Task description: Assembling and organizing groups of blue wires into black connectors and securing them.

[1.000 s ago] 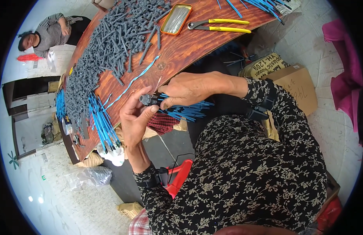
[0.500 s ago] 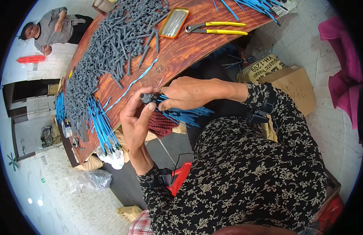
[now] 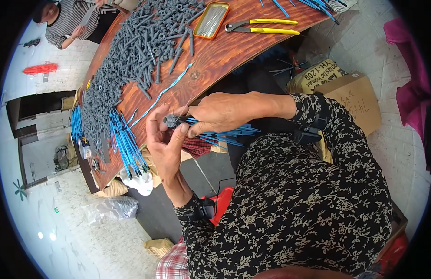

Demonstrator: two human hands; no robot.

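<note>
My left hand (image 3: 165, 146) is curled round a dark grey ribbed plastic part (image 3: 171, 121), its thumb just below the part. Right beside it, my right hand (image 3: 220, 111) is closed, fingertips and thumb pinched together at the part's dark end. A thin wire (image 3: 180, 110) shows faintly near those fingertips; its other end is hidden. Beneath the right hand a bundle of thin blue rods (image 3: 231, 136) spreads to the right, and my fingers cover where it starts.
On the curved wooden table (image 3: 215, 63) lie a heap of grey plastic plugs (image 3: 141, 42), a tin of thin wires (image 3: 212, 20), yellow-handled pincers (image 3: 271, 27), a twisted blue strip (image 3: 171, 86) and blue rods (image 3: 125, 142). A cardboard box (image 3: 357, 97) stands right. Another person (image 3: 71, 23) is far left.
My left thumb has shifted slightly lower on the grey part, and both hands stay together. The view has tilted a little. The other person's hands have come up with something pale.
</note>
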